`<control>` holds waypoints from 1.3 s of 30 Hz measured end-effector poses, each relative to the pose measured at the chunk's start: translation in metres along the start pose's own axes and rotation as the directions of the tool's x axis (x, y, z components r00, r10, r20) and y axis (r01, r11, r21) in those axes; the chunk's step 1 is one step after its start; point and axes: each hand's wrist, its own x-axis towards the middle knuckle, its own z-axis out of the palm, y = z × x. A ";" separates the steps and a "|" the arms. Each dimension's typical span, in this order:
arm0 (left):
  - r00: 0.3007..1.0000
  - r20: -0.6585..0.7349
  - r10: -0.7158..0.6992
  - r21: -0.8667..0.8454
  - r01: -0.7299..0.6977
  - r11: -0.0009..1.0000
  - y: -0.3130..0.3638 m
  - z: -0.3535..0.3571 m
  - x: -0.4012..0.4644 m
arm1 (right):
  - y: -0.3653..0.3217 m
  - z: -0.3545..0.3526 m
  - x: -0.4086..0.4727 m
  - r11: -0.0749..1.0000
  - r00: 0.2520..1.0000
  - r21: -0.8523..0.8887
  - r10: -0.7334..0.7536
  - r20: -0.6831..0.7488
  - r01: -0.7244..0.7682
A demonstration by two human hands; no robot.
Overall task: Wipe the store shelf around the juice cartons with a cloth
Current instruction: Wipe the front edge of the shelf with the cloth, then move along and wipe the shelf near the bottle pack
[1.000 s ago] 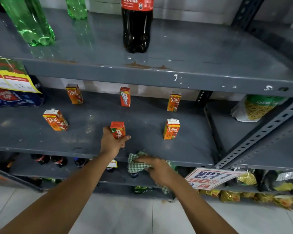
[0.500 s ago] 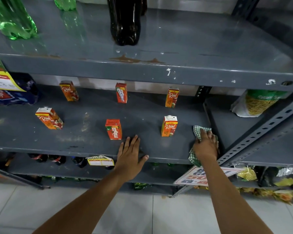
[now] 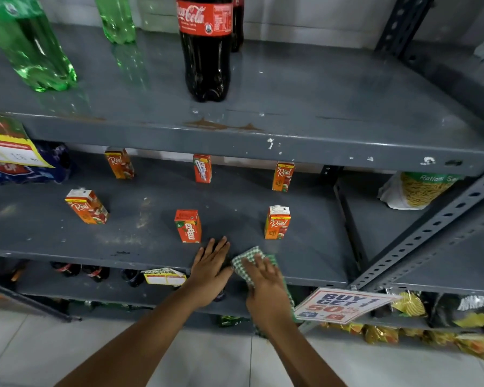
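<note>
Both hands are resting at the front edge of the grey shelf (image 3: 140, 241): the left hand (image 3: 211, 270) is lying flat with fingers spread, holding nothing, while the right hand (image 3: 266, 286) is pressing the green checked cloth (image 3: 245, 262) down under flat fingers. Six juice cartons (image 3: 187, 226) are standing apart behind them. Bottles below are sitting in shadow, hard to make out.
</note>
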 end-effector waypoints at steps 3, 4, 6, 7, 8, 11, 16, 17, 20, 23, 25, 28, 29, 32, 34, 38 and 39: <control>0.994 -0.075 0.084 -0.073 -0.089 0.993 -0.009 -0.013 -0.020 | -0.020 0.004 0.014 0.979 0.982 0.138 -0.162 0.097 0.147; 0.987 -0.109 0.116 -0.047 -0.122 0.991 -0.015 -0.016 -0.031 | -0.024 -0.002 0.018 0.967 0.981 0.228 -0.145 0.127 0.113; 0.977 -0.150 0.150 0.032 -0.147 0.989 -0.029 -0.022 -0.052 | -0.021 -0.012 0.025 0.950 0.994 0.312 -0.055 0.098 0.022; 0.976 -0.162 0.145 0.071 -0.135 0.988 -0.039 -0.025 -0.062 | -0.014 -0.013 0.028 0.957 0.999 0.289 0.010 0.042 -0.022; 0.978 -0.167 0.126 0.103 -0.110 0.989 -0.050 -0.028 -0.071 | -0.008 -0.013 0.030 0.973 0.998 0.223 0.066 0.003 -0.065; 0.987 -0.151 0.056 0.196 -0.026 0.980 -0.081 -0.042 -0.093 | -0.005 0.003 0.028 0.991 0.996 -0.104 0.086 -0.005 -0.086; 0.994 -0.110 0.010 0.260 0.019 0.966 -0.116 -0.067 -0.115 | -0.058 0.032 0.017 0.993 0.997 -0.117 -0.017 0.069 0.025; 0.996 -0.093 0.010 0.264 0.015 0.964 -0.122 -0.071 -0.118 | -0.073 0.039 0.016 0.993 0.995 -0.113 -0.037 0.087 0.047; 0.996 -0.087 0.001 0.245 0.020 0.969 -0.143 -0.088 -0.126 | -0.119 0.063 0.016 0.993 0.986 -0.077 -0.072 0.150 0.085; 0.995 -0.101 -0.009 0.221 0.031 0.975 -0.172 -0.108 -0.130 | -0.161 0.086 0.024 0.991 0.974 -0.018 -0.126 0.191 0.132; 0.992 -0.116 -0.053 0.215 0.077 0.974 -0.206 -0.124 -0.136 | -0.195 0.107 0.031 0.985 0.960 0.017 -0.172 0.219 0.173; 0.987 -0.128 -0.093 0.252 0.123 0.960 -0.226 -0.139 -0.131 | -0.216 0.110 0.043 0.974 0.951 0.179 -0.184 0.249 0.141; 0.983 -0.142 -0.116 0.245 0.148 0.958 -0.236 -0.148 -0.131 | -0.227 0.108 0.051 0.959 0.958 0.272 -0.150 0.245 0.080; 0.968 -0.172 -0.182 0.259 0.223 0.940 -0.260 -0.174 -0.120 | -0.247 0.088 0.087 0.924 0.998 0.381 0.007 0.059 -0.029; 0.958 -0.167 -0.232 0.276 0.272 0.922 -0.274 -0.187 -0.111 | -0.256 0.070 0.120 0.947 0.998 0.318 0.054 -0.035 -0.040; 0.962 -0.126 -0.243 0.345 0.272 0.898 -0.291 -0.194 -0.101 | -0.252 0.061 0.207 0.985 0.986 0.116 0.140 -0.093 -0.129; 0.965 -0.122 -0.234 0.346 0.262 0.901 -0.293 -0.194 -0.101 | -0.252 0.066 0.225 0.978 0.979 0.081 0.195 -0.060 -0.190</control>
